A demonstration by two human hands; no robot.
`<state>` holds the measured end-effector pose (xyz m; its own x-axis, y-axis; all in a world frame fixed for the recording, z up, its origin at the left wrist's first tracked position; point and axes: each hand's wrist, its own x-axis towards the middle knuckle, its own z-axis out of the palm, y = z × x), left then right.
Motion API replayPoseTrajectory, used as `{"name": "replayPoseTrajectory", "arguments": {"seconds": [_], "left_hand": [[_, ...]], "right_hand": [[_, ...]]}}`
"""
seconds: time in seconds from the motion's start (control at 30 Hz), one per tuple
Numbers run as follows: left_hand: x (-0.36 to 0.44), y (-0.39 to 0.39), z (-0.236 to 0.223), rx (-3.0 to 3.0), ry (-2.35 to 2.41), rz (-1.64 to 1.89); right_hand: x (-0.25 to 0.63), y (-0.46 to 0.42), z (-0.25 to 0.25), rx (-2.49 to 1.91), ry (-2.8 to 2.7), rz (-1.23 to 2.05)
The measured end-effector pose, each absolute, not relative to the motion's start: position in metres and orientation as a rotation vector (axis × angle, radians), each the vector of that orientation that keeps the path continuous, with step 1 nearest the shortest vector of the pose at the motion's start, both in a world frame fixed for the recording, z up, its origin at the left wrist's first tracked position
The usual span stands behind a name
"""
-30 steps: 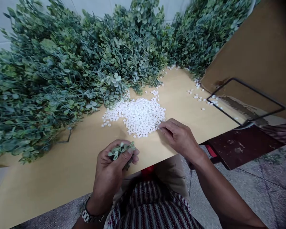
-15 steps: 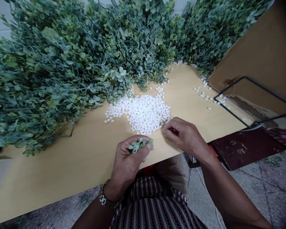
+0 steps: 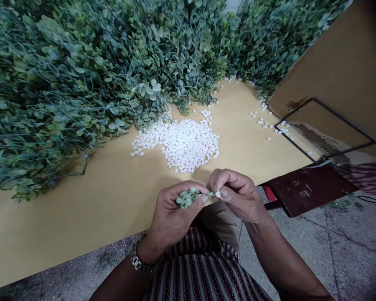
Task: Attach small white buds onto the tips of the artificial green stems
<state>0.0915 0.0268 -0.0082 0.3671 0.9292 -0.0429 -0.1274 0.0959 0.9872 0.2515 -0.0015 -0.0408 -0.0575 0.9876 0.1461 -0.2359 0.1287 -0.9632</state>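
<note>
Near the table's front edge, my left hand (image 3: 177, 211) is closed around a green leafy sprig (image 3: 188, 197), its leaves showing between thumb and fingers. A short green end of the sprig sticks out to the right, past my left thumb tip. My right hand (image 3: 240, 194) pinches a small white plastic piece (image 3: 218, 194) right at that end; whether it sits on the stem I cannot tell. Just beyond both hands lies a heap of small white plastic pieces (image 3: 189, 144).
A thick bank of artificial foliage (image 3: 113, 71) fills the back and left of the tan table (image 3: 81, 225). At the right stand a cardboard sheet (image 3: 338, 75) and a black wire frame (image 3: 341, 110). Loose white pieces lie scattered nearby. A dark red stool (image 3: 307, 190) is beside the table.
My right hand has left the heap's edge and come toward me, with a white piece now showing in its fingers. My left hand has moved right with the sprig, and the two hands now meet.
</note>
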Motion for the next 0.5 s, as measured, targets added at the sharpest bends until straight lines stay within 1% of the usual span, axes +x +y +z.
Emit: {"name": "replayPoseTrajectory", "arguments": {"seconds": [0.23,0.5], "left_hand": [[0.0897,0.0248,-0.0083,1.294,0.839,0.923],[0.0889,0.0237,-0.0088,1.350,0.832,0.947]], "right_hand": [[0.2483,-0.0023,-0.0423,-0.762,-1.137,1.276],[0.2496,-0.0062,-0.0447,-0.770,-1.160,1.263]]}}
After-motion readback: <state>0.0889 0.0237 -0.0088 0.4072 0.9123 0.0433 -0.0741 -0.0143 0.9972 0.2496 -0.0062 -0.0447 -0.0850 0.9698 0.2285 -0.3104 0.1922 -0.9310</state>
